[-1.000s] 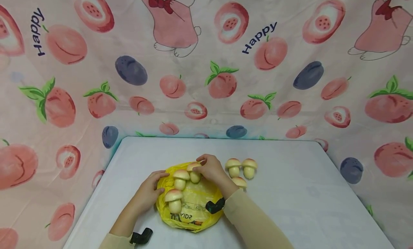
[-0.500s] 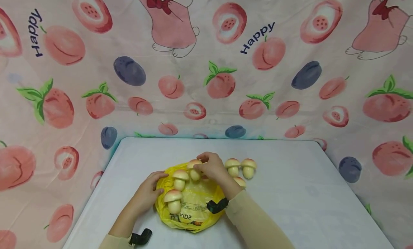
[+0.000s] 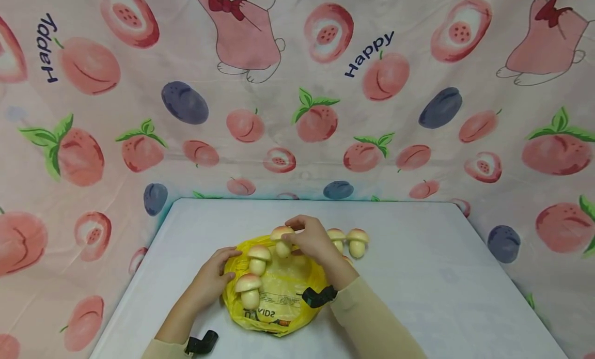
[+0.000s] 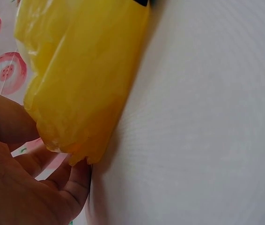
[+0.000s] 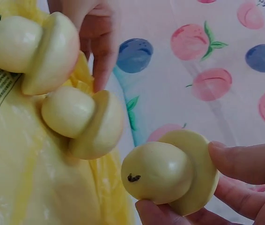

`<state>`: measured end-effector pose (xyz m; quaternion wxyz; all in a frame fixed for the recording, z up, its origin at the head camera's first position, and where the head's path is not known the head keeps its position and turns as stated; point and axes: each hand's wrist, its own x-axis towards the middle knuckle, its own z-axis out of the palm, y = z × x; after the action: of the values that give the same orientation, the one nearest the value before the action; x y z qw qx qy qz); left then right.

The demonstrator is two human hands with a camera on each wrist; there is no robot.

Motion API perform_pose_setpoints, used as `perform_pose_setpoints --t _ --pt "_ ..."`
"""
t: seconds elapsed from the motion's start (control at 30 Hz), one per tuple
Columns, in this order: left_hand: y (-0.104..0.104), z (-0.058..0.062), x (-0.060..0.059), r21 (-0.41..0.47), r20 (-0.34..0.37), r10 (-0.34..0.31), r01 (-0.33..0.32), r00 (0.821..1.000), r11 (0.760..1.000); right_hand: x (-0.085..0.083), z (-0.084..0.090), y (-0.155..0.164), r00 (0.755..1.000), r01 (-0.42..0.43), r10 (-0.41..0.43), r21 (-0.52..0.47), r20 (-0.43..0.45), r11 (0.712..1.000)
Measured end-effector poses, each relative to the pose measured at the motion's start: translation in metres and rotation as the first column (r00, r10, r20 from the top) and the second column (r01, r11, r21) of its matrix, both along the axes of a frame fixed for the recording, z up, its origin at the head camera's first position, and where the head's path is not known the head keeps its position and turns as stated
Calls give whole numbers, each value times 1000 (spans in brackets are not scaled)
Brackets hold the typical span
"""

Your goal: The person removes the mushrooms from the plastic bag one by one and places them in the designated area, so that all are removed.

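A crumpled yellow plastic bag [image 3: 279,292] lies on the white table [image 3: 418,276]. Two toy mushrooms stand on it, one [image 3: 257,259] behind the other [image 3: 248,290]. My right hand [image 3: 312,238] pinches a third mushroom [image 3: 281,240] by its cap, lifted just above the bag's far edge; in the right wrist view this mushroom [image 5: 170,173] sits between thumb and fingers, beside the two on the bag [image 5: 83,123]. My left hand [image 3: 215,272] holds the bag's left edge [image 4: 76,93] against the table. Two more mushrooms [image 3: 357,241] stand to the right of my right hand.
A pink cloth printed with peaches and plums [image 3: 297,90] hangs behind and round the table. The table's far edge [image 3: 316,200] runs just beyond the mushrooms. Black straps [image 3: 318,296] sit on both wrists.
My right hand has lifted its mushroom slightly off the bag's far edge. The left hand and the other mushrooms have stayed put.
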<state>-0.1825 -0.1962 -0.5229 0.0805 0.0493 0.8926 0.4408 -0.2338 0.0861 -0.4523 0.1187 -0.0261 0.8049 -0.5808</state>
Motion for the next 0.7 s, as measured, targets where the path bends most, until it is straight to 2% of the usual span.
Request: perform_pose_setpoints --t 0.17,0.5,0.7 --pt "0 1 1 3 -1 0 0 1000 1000 2 5 10 1000 3 -3 12 -17 1000" --pt "1 -1 1 2 -8 -5 5 1000 1000 12 15 36 998 62 -62 13 -30 998" --pt "0 0 1 5 -13 -4 4 1000 1000 17 22 54 996 89 -89 0 -6 996"
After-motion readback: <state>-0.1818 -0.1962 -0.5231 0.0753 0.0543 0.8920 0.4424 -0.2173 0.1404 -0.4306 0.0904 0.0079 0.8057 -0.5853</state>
